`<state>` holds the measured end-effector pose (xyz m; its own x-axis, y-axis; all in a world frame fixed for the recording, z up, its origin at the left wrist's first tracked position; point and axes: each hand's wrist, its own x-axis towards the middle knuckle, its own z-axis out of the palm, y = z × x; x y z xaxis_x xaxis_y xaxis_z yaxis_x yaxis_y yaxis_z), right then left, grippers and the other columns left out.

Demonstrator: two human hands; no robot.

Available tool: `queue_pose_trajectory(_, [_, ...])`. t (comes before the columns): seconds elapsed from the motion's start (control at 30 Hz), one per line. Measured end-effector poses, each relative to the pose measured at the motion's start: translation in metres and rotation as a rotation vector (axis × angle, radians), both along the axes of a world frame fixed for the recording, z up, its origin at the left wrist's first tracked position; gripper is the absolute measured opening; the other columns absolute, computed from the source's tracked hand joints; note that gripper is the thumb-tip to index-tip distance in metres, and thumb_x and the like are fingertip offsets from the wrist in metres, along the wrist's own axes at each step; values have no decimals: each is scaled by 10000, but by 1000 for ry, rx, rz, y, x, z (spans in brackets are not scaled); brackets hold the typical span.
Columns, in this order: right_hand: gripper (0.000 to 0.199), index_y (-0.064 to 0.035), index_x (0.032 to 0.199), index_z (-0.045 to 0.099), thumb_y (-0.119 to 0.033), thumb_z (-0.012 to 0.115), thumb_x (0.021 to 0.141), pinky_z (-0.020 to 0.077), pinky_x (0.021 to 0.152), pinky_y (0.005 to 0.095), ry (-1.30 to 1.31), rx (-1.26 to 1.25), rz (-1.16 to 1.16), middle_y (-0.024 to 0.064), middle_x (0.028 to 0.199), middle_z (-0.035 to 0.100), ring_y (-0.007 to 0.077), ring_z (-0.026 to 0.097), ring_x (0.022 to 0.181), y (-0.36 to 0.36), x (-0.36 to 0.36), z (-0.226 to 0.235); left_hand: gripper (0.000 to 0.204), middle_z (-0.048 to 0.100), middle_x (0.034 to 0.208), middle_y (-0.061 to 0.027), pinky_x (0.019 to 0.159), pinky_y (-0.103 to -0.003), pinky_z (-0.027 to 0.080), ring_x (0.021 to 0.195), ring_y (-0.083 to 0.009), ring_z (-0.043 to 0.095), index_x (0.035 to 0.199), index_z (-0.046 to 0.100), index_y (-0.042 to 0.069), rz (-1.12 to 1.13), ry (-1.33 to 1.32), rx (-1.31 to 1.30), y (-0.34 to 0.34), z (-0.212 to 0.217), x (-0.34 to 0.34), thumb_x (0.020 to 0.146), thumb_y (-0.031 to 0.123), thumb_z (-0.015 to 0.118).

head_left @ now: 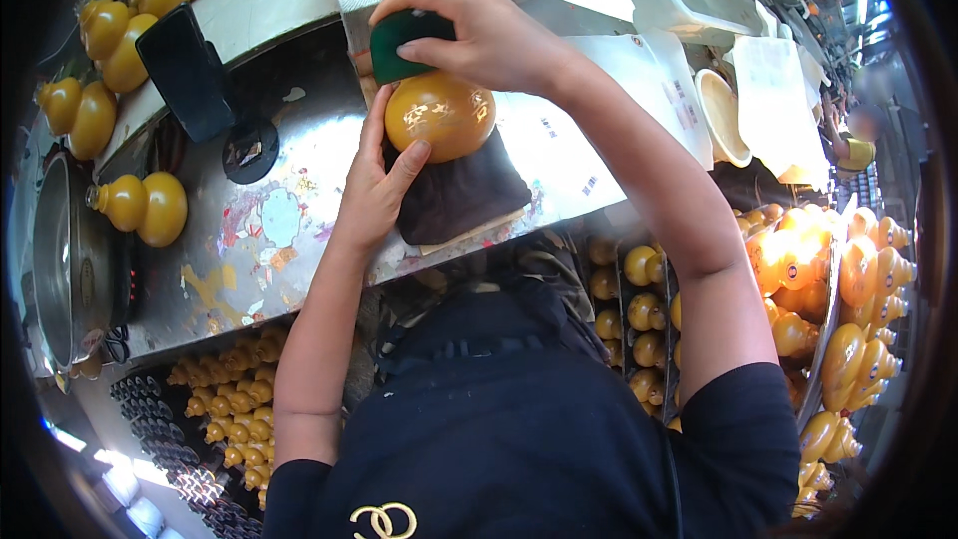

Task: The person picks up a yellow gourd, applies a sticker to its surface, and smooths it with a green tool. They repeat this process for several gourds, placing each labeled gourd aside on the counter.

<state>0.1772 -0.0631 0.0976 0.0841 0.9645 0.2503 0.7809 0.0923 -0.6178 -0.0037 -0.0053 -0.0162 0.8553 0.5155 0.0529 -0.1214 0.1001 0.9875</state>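
Observation:
A glossy yellow gourd-shaped piece (440, 116) rests on a dark folded cloth (461, 192) on the metal worktable (289, 230). My left hand (374, 185) cups the gourd from its left side, thumb against its lower edge. My right hand (479, 32) presses a green sponge pad (401, 40) onto the top of the gourd. The gourd's upper part is hidden under the pad and hand.
Finished yellow gourds (140, 205) lie along the table's left edge. A black phone (187, 70) leans at the upper left beside a metal pot (65, 260). Racks of gourds (828, 279) stand on the right; small ones (235, 399) lie below. White paper sheets (639, 80) cover the right side.

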Motion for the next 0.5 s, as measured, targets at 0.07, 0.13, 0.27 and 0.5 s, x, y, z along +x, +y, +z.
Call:
queue_pose_trajectory(0.07, [332, -84, 1201, 588, -198, 642, 893, 497, 917, 324, 132, 73, 36, 73, 1105, 632, 176, 615, 1040, -14, 9, 2, 798, 348, 1453, -165, 1111, -337, 282, 1348, -245, 354, 1498, 205, 40, 3, -18, -4, 0, -4, 1, 912, 356, 643])
queue_pose_trajectory(0.13, [351, -88, 1220, 578, -219, 649, 902, 464, 970, 317, 368, -7, 158, 70, 1140, 615, 167, 583, 1081, -34, 9, 4, 784, 349, 1453, -164, 1112, -335, 279, 1348, -243, 353, 1497, 204, 36, -14, -38, -19, -1, -1, 2, 917, 337, 639])
queue_pose_trajectory(0.27, [361, -88, 1208, 578, -218, 676, 885, 472, 958, 313, 222, 44, -67, 66, 1134, 619, 183, 590, 1079, -38, 11, -19, 772, 349, 1454, -163, 1116, -337, 273, 1352, -244, 349, 1496, 201, 34, -27, -16, -10, -2, 5, 1, 921, 303, 639])
queue_pose_trajectory(0.5, [467, -30, 1141, 451, -253, 711, 824, 515, 778, 329, 313, 463, -402, 160, 991, 625, 227, 659, 887, -58, -17, -32, 670, 384, 1418, -163, 1123, -350, 232, 1345, -239, 343, 1436, 300, 6, 176, -25, 150, -6, 27, 26, 981, 480, 430])
